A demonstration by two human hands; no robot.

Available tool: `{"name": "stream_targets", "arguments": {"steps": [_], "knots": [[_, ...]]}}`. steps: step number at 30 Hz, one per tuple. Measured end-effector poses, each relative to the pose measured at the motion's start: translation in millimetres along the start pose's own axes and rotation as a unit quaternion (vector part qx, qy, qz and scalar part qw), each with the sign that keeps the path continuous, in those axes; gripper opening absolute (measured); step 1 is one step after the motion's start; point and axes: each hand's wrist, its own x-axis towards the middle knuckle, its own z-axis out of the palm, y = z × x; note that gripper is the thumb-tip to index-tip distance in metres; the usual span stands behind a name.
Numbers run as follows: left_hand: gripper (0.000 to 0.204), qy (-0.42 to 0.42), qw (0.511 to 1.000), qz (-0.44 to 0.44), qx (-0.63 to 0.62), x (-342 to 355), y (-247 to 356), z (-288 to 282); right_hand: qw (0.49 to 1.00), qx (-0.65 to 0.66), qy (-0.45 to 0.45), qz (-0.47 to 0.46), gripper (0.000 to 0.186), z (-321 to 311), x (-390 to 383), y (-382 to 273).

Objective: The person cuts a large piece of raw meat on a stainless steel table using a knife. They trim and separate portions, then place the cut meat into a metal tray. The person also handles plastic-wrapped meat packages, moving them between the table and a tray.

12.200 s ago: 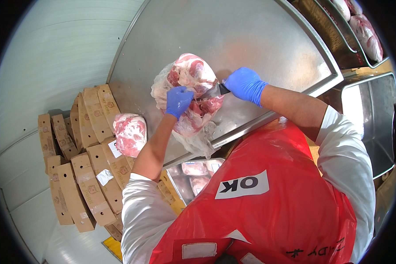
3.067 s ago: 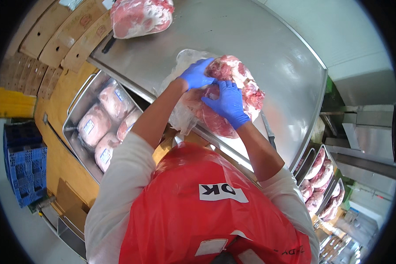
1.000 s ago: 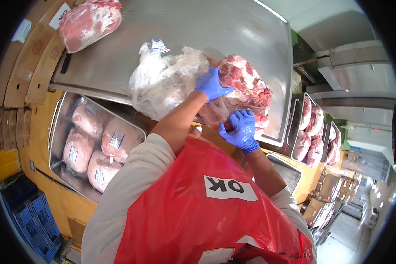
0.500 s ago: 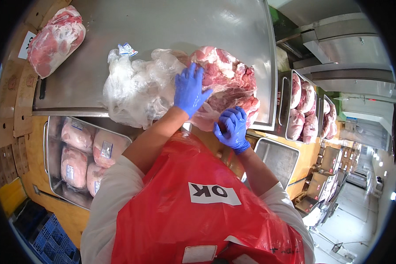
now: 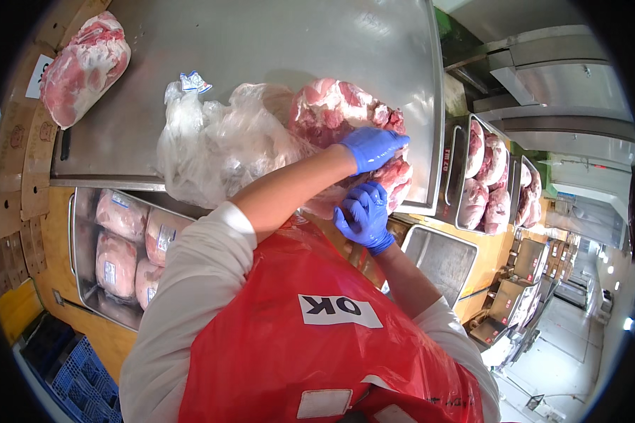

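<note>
Your left hand (image 5: 375, 149) lies across the large piece of meat (image 5: 331, 106), fingers bent, while your right hand (image 5: 365, 217) is half curled at its near edge; I cannot tell whether either grips it. The meat rests on the metal tabletop (image 5: 261, 39) against crumpled clear plastic (image 5: 222, 141).

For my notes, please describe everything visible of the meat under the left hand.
The meat is a raw-looking red and pink piece with white fat. It lies at the edge of a metal table, against a clear bag. The left hand covers part; the right hand is at its near side.
</note>
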Motion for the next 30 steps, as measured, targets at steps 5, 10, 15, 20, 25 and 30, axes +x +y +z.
{"name": "stream_targets", "arguments": {"steps": [5,10,15,20,25,30], "knots": [[0.029,-0.009,0.992,0.085,0.095,33,-9,17,1.000,-0.013,-0.005,0.010,0.032,1,-2,0],[0.023,-0.074,0.979,0.061,0.179,14,-16,9,1.000,-0.014,-0.003,0.010,0.032,4,-1,2],[0.022,-0.001,0.995,0.002,0.099,-47,-40,-10,1.000,-0.017,-0.001,0.017,0.032,12,-5,5],[0.023,0.047,0.998,0.030,0.008,-10,-19,-6,1.000,-0.010,-0.001,0.022,0.031,15,-4,4],[0.031,-0.074,0.992,0.091,0.043,58,-13,30,0.999,-0.014,0.002,0.029,0.030,17,-5,4],[0.032,-0.143,0.980,0.103,0.090,84,-18,36,0.999,-0.014,0.004,0.031,0.028,17,-1,2]]}}
